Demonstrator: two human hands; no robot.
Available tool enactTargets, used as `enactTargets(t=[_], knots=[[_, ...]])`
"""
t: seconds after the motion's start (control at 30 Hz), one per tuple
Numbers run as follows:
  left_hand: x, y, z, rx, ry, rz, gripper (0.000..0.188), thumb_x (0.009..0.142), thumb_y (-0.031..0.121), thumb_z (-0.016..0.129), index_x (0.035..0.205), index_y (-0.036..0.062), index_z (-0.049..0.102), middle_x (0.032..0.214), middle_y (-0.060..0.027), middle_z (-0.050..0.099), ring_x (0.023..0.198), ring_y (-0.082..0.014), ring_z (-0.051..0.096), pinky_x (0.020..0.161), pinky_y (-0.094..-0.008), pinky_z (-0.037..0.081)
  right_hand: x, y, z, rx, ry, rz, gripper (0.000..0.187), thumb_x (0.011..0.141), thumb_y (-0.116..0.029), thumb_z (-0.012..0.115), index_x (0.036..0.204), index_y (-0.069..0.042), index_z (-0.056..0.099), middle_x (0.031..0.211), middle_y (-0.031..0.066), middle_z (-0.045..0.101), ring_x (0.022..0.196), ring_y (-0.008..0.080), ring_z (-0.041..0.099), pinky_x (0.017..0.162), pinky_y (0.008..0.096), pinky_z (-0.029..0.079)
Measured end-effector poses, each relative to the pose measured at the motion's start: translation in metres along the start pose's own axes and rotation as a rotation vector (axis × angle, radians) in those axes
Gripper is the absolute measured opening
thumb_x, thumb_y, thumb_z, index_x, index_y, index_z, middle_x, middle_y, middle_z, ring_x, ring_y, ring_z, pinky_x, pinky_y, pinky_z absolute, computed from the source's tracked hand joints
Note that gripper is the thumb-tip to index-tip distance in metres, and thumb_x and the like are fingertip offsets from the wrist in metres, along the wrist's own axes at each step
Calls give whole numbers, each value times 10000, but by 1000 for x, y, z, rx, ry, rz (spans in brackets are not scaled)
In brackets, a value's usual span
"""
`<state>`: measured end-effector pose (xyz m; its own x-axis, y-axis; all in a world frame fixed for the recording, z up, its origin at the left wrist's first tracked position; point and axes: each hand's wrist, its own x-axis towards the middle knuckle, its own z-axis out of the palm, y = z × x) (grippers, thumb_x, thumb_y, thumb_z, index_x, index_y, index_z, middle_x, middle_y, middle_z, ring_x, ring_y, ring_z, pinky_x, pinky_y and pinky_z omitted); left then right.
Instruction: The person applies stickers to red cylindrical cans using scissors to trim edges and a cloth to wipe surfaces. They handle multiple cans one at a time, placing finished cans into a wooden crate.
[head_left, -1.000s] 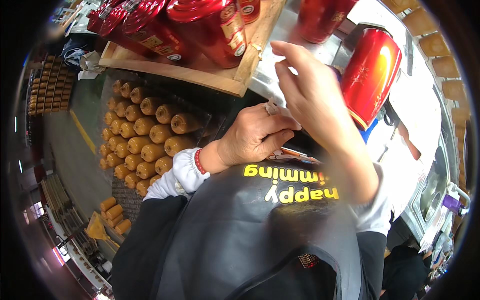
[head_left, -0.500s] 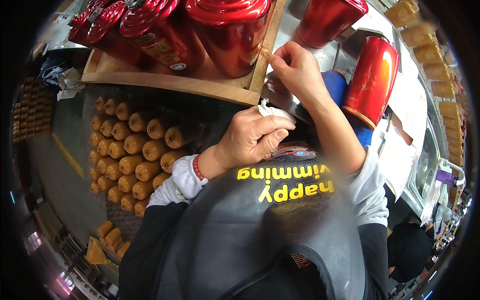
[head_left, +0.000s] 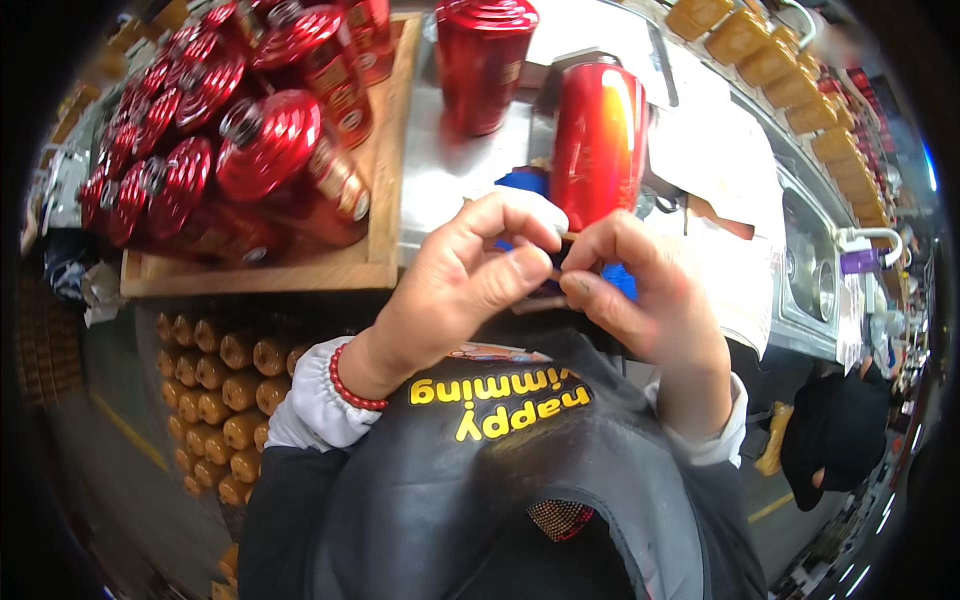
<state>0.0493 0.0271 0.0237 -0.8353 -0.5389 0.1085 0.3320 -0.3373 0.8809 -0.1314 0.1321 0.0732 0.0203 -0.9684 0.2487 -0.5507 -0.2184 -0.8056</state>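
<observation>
My left hand (head_left: pixel 465 262) and my right hand (head_left: pixel 645 290) meet in front of my apron, thumbs and forefingers pinched close together. Between the fingertips there may be a tiny thin piece, too small to name. White material (head_left: pixel 538 207), cloth-like, lies along my left forefinger. Just beyond the fingers a glossy red bottle (head_left: pixel 598 140) lies on blue padded supports (head_left: pixel 621 281), its near end partly behind my hands. Another red bottle (head_left: pixel 485 75) stands upright on the metal worktop, farther off and to the left.
A wooden tray (head_left: pixel 290 282) of several red bottles (head_left: pixel 270 150) is at the left. Below it are stacked brown bottles (head_left: pixel 240 390). White sheets (head_left: pixel 740 260) and a metal sink (head_left: pixel 812 280) lie right. A person in black (head_left: pixel 835 430) is at the far right.
My right hand has left the tray's edge and come back to my left hand. The view has turned, so the tray and bottles appear farther left. The white cloth shows less.
</observation>
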Motion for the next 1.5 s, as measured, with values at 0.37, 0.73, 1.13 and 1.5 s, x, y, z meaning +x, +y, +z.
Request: enactTargets(t=[0.37, 0.73, 1.13, 1.5], knots=[[43, -31, 19, 934, 28, 432, 241, 911, 150, 728, 1098, 19, 651, 1089, -147, 680, 1017, -307, 635, 898, -392, 484, -64, 52, -104, 17, 172, 314, 93, 971, -74, 638, 991, 0, 691, 755, -14, 614, 627, 54, 585, 534, 199, 459], [45, -81, -12, 1128, 93, 248, 1071, 891, 503, 764, 1569, -101, 194, 1563, -266, 376, 1403, -372, 450, 1176, -442, 330, -100, 279, -325, 0, 547, 876, 133, 948, -186, 702, 945, -63, 650, 684, -64, 469, 548, 42, 353, 469, 225, 271], [39, -90, -12, 1031, 194, 164, 1172, 865, 624, 732, 1607, -51, 125, 1591, -215, 361, 1423, -302, 438, 1171, -400, 352, -350, 447, -383, -1082, 53, 1394, 194, 821, -137, 671, 891, 23, 754, 838, 239, 734, 736, 368, 740, 679, 462, 586], [53, -75, -9, 1333, 110, 376, 1006, 869, 565, 747, 1531, -82, 355, 1405, -245, 568, 1306, -400, 524, 1113, -474, 349, -218, 282, -372, -320, 519, 908, 157, 1020, -222, 592, 904, -118, 614, 680, -81, 469, 510, 17, 346, 442, 224, 247]])
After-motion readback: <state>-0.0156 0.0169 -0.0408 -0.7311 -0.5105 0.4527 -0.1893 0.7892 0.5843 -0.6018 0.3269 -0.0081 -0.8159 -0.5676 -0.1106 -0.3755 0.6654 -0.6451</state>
